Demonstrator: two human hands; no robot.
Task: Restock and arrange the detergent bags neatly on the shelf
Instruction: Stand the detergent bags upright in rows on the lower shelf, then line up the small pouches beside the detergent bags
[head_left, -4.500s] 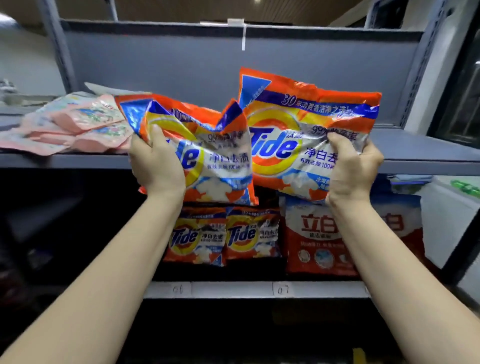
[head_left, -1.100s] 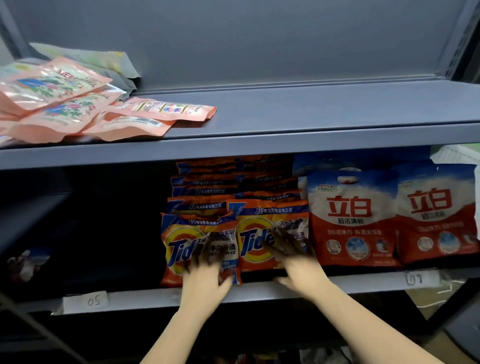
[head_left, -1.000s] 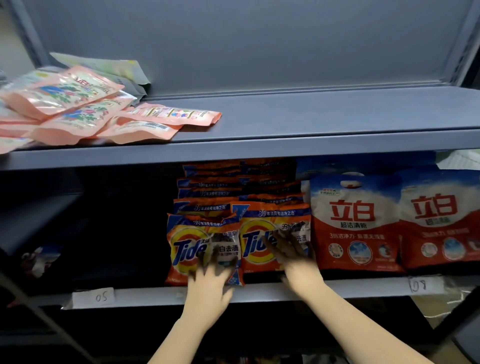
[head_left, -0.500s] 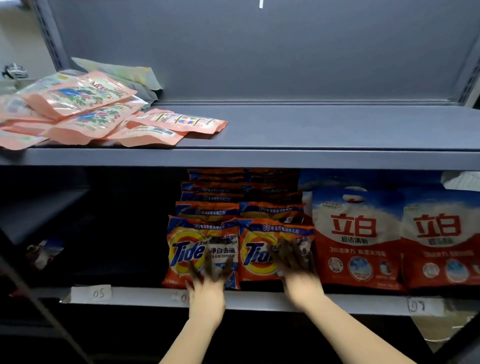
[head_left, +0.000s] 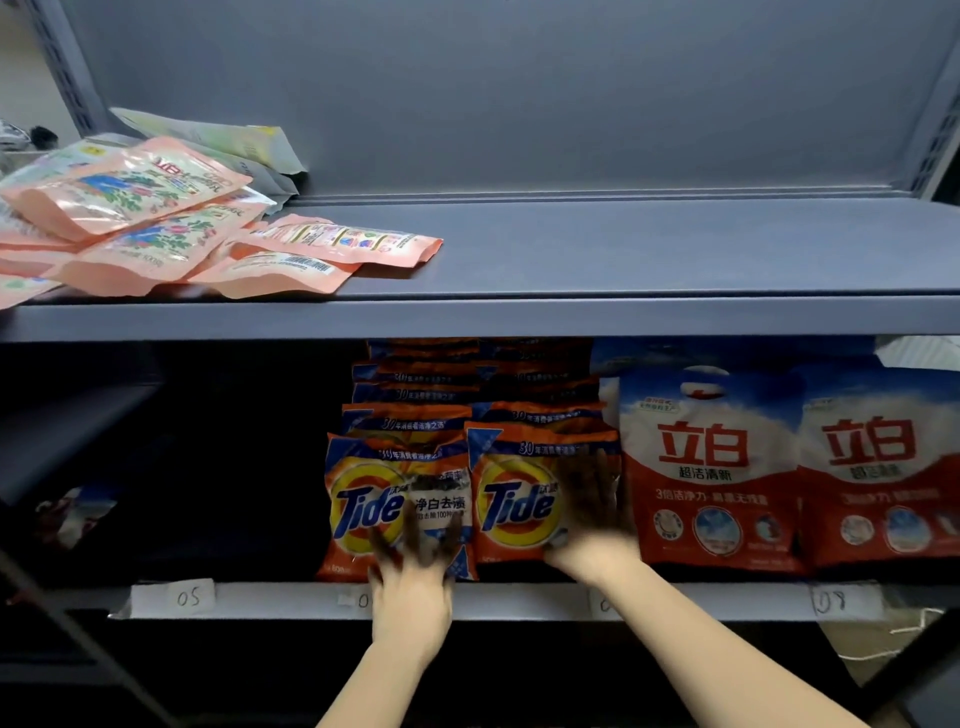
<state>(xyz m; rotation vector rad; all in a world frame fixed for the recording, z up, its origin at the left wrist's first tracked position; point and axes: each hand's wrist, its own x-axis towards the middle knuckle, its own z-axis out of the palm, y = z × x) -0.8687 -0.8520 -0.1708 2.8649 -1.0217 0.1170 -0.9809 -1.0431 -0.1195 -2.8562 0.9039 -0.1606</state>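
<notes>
Our left hand (head_left: 413, 577) lies with fingers spread and fairly straight against the lower front of the left front Tide bag (head_left: 397, 506), pressing rather than gripping. Our right hand (head_left: 589, 525) does the same on the right front Tide bag (head_left: 524, 499), fingers fanned flat over its right half, near the edge that meets the white-and-red bag (head_left: 709, 467). The fingertips are in shadow, so we cannot tell how hard they press.

Both bags stand at the front edge of the lower shelf (head_left: 519, 600), side by side and touching, with further rows of Tide bags (head_left: 415, 415) ranked behind them towards the back. We judge these to be soft pouches of loose powder: the film is glossy and creased, the left one visibly rumpled across its face, so they will slump and slide rather than stand stiffly. They look fairly light for one hand. The film is probably slippery, so we would take hold at the sealed top strip or cup both side edges, and square them up by flat pushes on the face.

To the right, a second white-and-red bag (head_left: 883, 462) stands beside the first, both fuller and smoother. Paper labels (head_left: 189, 597) run along the shelf lip. On the left end of the upper shelf (head_left: 571, 317), flat pink pouches (head_left: 156, 208) lie in a loose overlapping heap.
</notes>
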